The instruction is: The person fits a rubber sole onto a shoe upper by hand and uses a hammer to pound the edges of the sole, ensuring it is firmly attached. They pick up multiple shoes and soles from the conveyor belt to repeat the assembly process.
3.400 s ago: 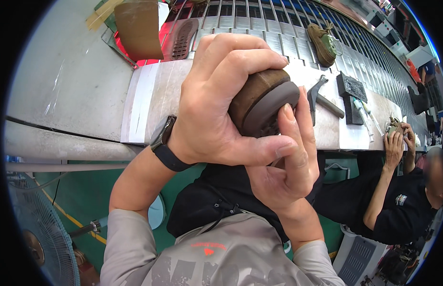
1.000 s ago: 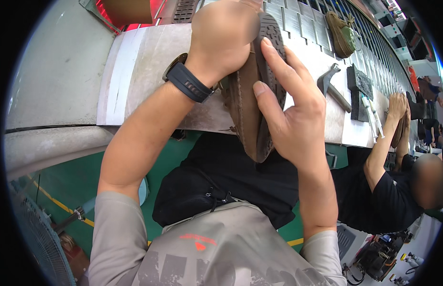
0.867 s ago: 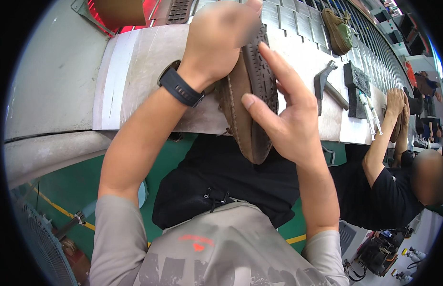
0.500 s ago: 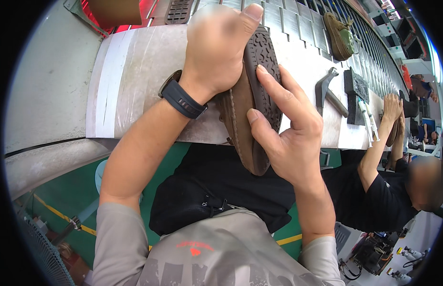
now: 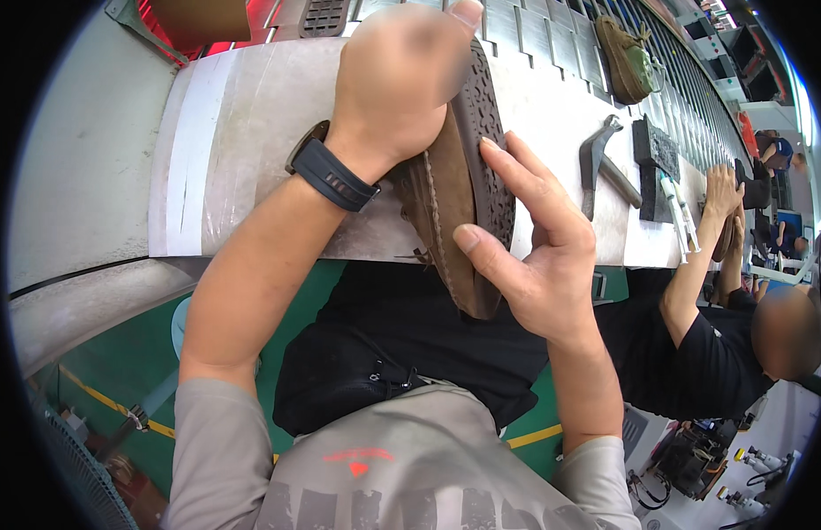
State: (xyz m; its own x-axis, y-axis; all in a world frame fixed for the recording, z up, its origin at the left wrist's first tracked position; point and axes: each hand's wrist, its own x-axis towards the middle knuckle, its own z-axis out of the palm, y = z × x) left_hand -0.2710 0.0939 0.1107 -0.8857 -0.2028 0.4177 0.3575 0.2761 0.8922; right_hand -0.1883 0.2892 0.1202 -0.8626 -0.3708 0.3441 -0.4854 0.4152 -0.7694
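A brown shoe (image 5: pixel 447 190) with a dark treaded sole (image 5: pixel 491 177) is held on its side in front of me, its sole facing right. My left hand (image 5: pixel 397 84) is closed around the shoe's far end, partly blurred, and hides that part. On the near half, my right hand (image 5: pixel 547 238) grips from the right, thumb against the side and fingertips on the tread. A stitched seam runs along the upper, and lace ends dangle at its left. The shoe's near tip hangs past the edge of the pale worktable (image 5: pixel 260 132).
Right of the shoe lie a hammer (image 5: pixel 591 163), a black block (image 5: pixel 656 146) and white syringes (image 5: pixel 677 208). Beyond, a slatted metal conveyor (image 5: pixel 538 35) carries a brown-green shoe (image 5: pixel 624 62) and a loose sole (image 5: pixel 324 16). A co-worker (image 5: pixel 693 353) handles a dark shoe at the right.
The shoe has turned slightly, showing more of its brown side and less tread. My right thumb has slid a little left along it. Both hands keep hold.
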